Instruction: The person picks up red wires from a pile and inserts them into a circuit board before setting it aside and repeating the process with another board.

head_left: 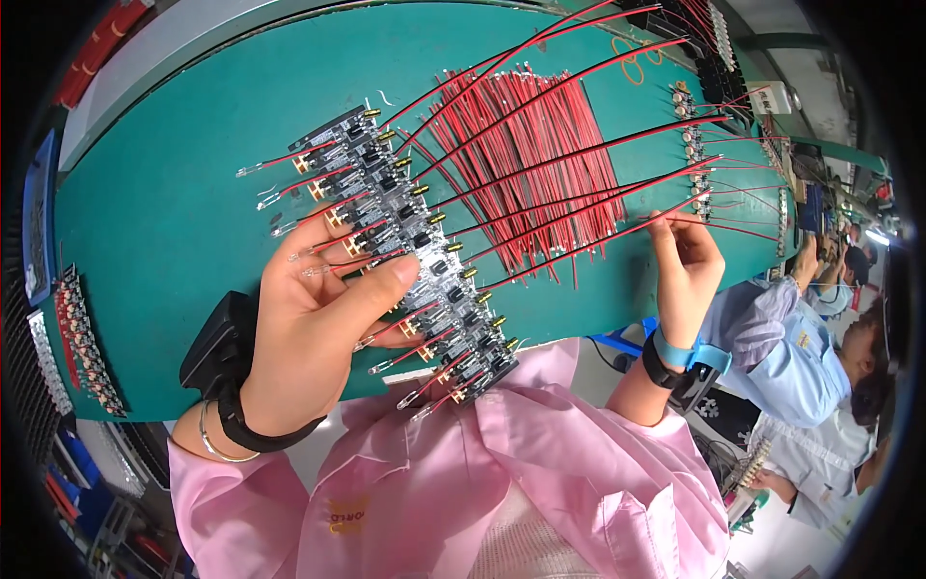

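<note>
One circuit-board strip (442, 262): held aslant over the near part of the green counter (174, 212), lower end close to the pink jacket (424, 502); short red leads along its left edge, long red-and-black wires from its right.
Left hand (313, 323): gripping the strip, thumb on the upper face, fingers partly hidden beneath.
Right hand (689, 270): thumb and forefinger pinched on a long wire (632, 230).
Wire pile (540, 159): loose on the counter, beneath the long wires.
Second strip (694, 154): beyond the pile, right.
</note>
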Demonstrator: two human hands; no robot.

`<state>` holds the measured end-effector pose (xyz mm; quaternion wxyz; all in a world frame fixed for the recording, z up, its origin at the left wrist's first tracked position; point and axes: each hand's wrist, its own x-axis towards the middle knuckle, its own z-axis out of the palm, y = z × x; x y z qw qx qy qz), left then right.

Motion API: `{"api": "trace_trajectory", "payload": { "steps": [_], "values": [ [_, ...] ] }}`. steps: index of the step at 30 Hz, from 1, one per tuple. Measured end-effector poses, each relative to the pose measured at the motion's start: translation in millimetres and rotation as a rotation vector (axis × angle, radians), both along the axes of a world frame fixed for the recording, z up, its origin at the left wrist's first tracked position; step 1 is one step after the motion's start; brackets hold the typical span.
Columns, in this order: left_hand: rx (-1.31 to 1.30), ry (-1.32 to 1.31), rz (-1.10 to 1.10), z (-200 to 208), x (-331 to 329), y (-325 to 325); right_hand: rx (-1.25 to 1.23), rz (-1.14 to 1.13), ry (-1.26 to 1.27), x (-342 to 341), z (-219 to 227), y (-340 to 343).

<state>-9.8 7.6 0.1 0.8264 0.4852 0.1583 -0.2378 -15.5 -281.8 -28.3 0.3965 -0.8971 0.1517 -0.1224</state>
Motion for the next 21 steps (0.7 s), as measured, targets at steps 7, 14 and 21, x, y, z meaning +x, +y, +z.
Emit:
{"api": "trace_trajectory", "payload": {
  "steps": [7, 14, 21],
  "values": [
    [0.023, -0.034, -0.013, -11, -7, 22, 0.466, 0.300, -0.140, -25, 11, 95],
    [-0.002, -0.015, -0.010, 5, 6, -11, 0.350, 0.634, -0.175, -9, 27, 76],
    [-0.005, -0.006, -0.008, 4, 6, -11, 0.312, 0.682, -0.268, -4, 21, 79]
  ]
}}
